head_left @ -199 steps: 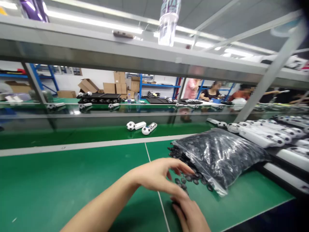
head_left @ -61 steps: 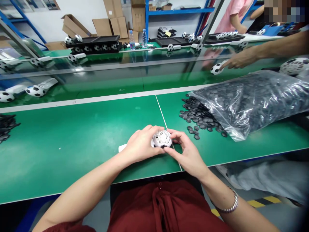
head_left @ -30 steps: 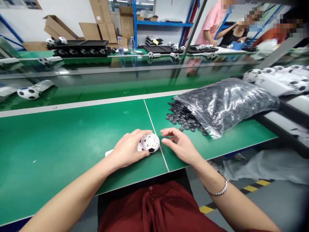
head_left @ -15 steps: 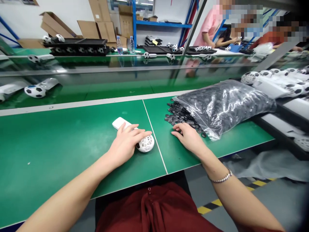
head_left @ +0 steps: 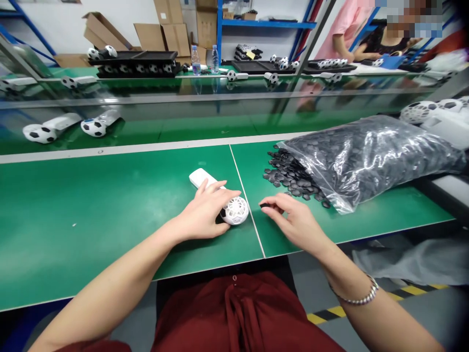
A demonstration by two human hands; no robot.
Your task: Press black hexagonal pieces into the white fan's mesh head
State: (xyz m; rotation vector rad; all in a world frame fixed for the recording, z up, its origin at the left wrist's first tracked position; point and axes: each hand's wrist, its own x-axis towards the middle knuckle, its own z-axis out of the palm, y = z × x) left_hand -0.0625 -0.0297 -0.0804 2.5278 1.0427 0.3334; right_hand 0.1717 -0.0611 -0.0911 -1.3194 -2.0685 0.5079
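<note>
White lattice ball (head_left: 235, 211) sat on the green mat (head_left: 110, 205), its white handle (head_left: 201, 178) pointing up-left, long axis slanting away from me. The left hand (head_left: 201, 212) covered their join, fingers spread (hold hard to judge from here). Right hand (head_left: 293, 215) narrowly pinched a small dark piece (head_left: 263, 206), mostly hidden.

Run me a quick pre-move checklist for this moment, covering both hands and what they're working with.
Left hand on the white lattice ball: ok, fingers rest against it.
White handle joined to the ball: cannot tell, the hand hides the join.
Right hand holding a small dark piece: ok, pinched at the fingertips.
Which way the piece faces: cannot tell, too small.
Pieces contained in the clear plastic bag: not ok, a loose pile lies on the green bench at its mouth.
</note>
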